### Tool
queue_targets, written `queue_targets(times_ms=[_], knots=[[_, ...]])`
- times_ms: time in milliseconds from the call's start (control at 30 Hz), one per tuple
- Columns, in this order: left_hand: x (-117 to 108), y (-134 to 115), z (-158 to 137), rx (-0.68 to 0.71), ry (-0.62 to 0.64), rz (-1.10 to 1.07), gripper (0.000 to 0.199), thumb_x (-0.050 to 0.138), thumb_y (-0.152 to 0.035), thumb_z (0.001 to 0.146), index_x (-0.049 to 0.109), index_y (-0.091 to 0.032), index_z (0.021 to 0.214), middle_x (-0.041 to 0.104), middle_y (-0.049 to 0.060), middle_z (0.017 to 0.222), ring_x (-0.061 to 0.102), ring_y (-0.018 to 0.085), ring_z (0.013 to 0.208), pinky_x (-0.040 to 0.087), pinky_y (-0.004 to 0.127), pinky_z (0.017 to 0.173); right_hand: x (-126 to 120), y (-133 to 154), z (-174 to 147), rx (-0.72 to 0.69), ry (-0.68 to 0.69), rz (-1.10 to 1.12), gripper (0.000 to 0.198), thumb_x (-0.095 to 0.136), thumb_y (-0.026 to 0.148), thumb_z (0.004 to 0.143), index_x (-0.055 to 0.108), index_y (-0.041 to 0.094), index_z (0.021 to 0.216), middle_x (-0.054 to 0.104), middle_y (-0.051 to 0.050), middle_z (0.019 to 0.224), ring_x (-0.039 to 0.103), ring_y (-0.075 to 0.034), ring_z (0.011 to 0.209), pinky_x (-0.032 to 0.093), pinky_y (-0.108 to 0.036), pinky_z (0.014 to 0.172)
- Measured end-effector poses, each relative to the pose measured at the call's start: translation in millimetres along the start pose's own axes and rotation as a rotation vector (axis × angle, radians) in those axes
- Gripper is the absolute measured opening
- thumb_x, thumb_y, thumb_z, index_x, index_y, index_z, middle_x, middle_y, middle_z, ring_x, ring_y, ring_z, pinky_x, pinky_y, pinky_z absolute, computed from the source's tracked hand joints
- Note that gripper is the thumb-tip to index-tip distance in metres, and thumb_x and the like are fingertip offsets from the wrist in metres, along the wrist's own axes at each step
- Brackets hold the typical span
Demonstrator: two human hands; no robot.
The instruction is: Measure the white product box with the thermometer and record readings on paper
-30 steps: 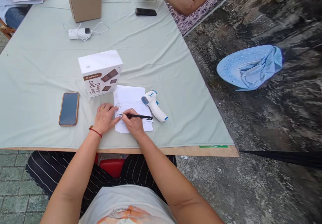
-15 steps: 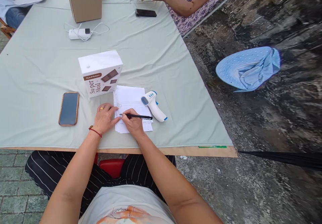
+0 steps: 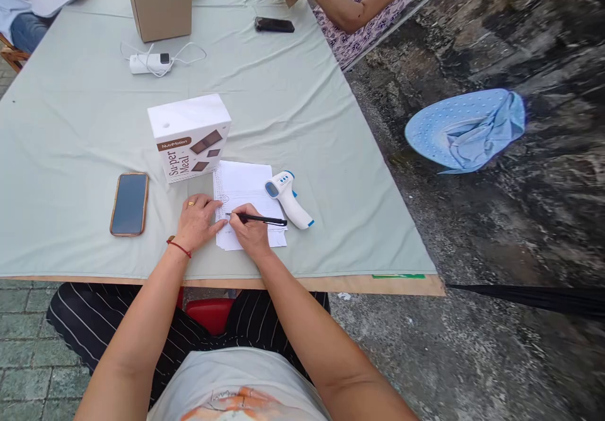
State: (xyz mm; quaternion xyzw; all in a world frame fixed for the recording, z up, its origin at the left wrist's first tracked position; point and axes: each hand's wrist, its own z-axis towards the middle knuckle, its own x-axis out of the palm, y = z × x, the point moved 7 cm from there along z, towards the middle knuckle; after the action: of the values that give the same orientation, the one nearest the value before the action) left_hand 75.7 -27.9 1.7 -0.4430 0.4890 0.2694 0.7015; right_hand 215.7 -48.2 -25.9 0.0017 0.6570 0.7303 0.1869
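Two phones (image 3: 129,203) (image 3: 274,24), two boxes (image 3: 189,137) (image 3: 161,4), one thermometer (image 3: 288,198), one pen (image 3: 258,219).

The white rectangular cardboard carton (image 3: 189,136) standing on the bench carries a brown band with the brand "NutriMotion" in small white letters. Below the band, the product name "Super Meal" runs sideways in brown letters along the carton's front face, beside pictures of brown bars. The white paper sheet (image 3: 246,188) just in front of the carton bears printed lines and a round stamp, all too small to read. No other lettering is legible.
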Motion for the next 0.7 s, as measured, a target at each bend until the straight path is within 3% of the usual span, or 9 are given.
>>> queue_targets(times_ms=[500,700], knots=[[1.1,0.9,-0.6,0.010,-0.009,-0.004,0.035,0.067,-0.038,0.086,0.063,-0.022,0.118,0.062,0.009,0.110,0.053,0.028,0.116,0.040,0.047,0.103,0.1,2.2,-0.6,0.004,0.016,-0.001,0.007,0.052,0.027,0.071,0.051,0.024,0.064,0.051,0.005,0.057,0.046,-0.014,0.057,0.041,-0.029,0.060],[0.7,1.7,-0.8,0.007,-0.012,-0.009,0.034,0.066,-0.037,0.086,0.062,-0.024,0.117,0.062,0.009,0.110,0.053,0.028,0.116,0.040,0.047,0.102,-5.1,1.1,-0.5,0.002,-0.061,0.008,0.008,0.052,0.028,0.072,0.052,0.024,0.065,0.052,0.004,0.059,0.047,-0.014,0.060,0.042,-0.029,0.061]])
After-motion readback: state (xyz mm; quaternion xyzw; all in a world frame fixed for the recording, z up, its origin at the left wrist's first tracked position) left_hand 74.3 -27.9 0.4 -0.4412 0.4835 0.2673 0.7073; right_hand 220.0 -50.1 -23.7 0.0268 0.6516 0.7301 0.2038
